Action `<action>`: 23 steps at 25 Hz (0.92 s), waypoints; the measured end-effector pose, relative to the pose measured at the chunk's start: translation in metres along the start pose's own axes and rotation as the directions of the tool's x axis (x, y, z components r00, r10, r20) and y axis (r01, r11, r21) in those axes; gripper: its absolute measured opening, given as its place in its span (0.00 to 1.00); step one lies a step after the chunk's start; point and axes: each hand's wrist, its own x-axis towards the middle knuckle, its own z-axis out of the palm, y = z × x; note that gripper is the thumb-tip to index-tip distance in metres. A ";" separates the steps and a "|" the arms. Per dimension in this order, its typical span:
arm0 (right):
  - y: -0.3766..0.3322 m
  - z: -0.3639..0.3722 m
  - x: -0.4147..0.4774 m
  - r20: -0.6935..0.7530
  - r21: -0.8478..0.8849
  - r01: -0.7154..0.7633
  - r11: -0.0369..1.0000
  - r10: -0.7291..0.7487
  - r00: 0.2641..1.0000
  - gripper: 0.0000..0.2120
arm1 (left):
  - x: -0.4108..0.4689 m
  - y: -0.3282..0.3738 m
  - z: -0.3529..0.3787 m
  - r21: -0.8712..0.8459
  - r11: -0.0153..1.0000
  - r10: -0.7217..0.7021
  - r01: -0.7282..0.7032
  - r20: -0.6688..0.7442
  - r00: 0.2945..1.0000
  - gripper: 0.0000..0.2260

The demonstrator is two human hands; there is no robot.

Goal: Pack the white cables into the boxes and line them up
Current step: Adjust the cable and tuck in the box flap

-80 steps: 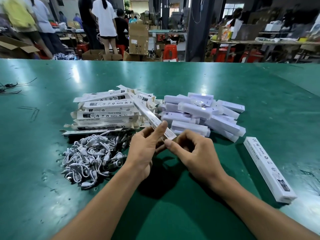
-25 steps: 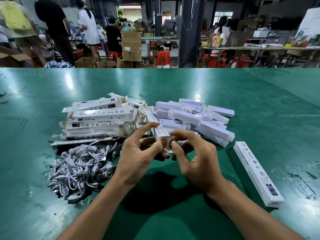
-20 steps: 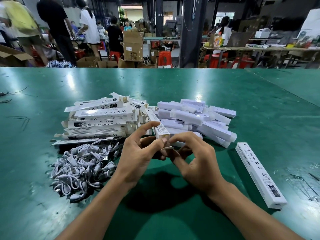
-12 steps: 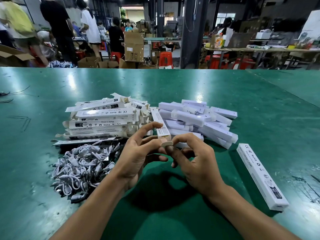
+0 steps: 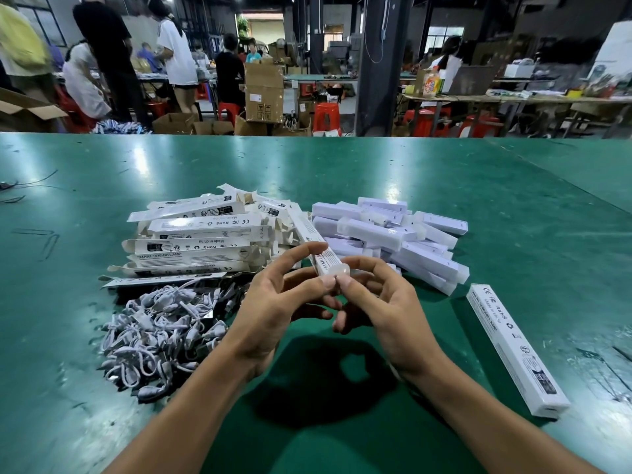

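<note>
Two hands, left hand (image 5: pixel 270 309) and right hand (image 5: pixel 393 313); one held box (image 5: pixel 325 260); one closed box (image 5: pixel 513 347) lying alone; three heaps (pieces too many to count): flat cartons (image 5: pixel 198 241), plain white sleeves (image 5: pixel 386 230), white cables (image 5: pixel 160 330).

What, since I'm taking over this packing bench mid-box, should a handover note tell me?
Left hand: grips the long white printed cardboard carton near its close end.
Right hand: pinches that end's flap; both thumbs meet there.
Things: heap of coiled white cables near left; stack of open-flapped printed cartons behind it; pile of plain white oblong boxes centre right, all on the green table.
Done: one closed printed carton lies alone at right.
Left: shut this flap, lay it beside that one, then pack the rest. Held carton's contents are hidden.
</note>
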 end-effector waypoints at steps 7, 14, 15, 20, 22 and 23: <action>0.005 -0.003 0.004 0.010 0.064 -0.061 0.996 0.061 0.998 0.14 | 0.000 -0.001 0.001 0.040 0.999 0.001 -0.001 -0.007 1.000 0.25; 0.006 -0.002 0.003 0.018 0.053 -0.073 0.996 0.072 0.997 0.15 | 0.001 -0.003 -0.001 0.053 0.998 -0.016 0.016 0.009 1.000 0.28; 0.006 -0.002 0.003 0.012 0.052 -0.074 0.996 0.073 0.997 0.15 | 0.001 -0.003 -0.001 0.053 0.998 -0.015 0.015 0.014 1.000 0.28; 0.004 -0.002 0.002 -0.006 0.018 -0.071 0.997 0.071 0.997 0.10 | 0.002 -0.004 -0.002 0.041 0.999 -0.008 0.007 0.024 1.000 0.24; 0.004 -0.001 0.000 -0.018 -0.040 -0.035 0.999 0.034 0.999 0.12 | 0.001 -0.005 -0.002 0.048 0.999 -0.018 0.017 0.023 1.000 0.21; 0.004 -0.001 -0.001 -0.020 -0.077 -0.007 0.997 0.005 1.000 0.14 | 0.001 -0.005 -0.003 0.054 0.998 -0.023 0.022 0.024 0.999 0.19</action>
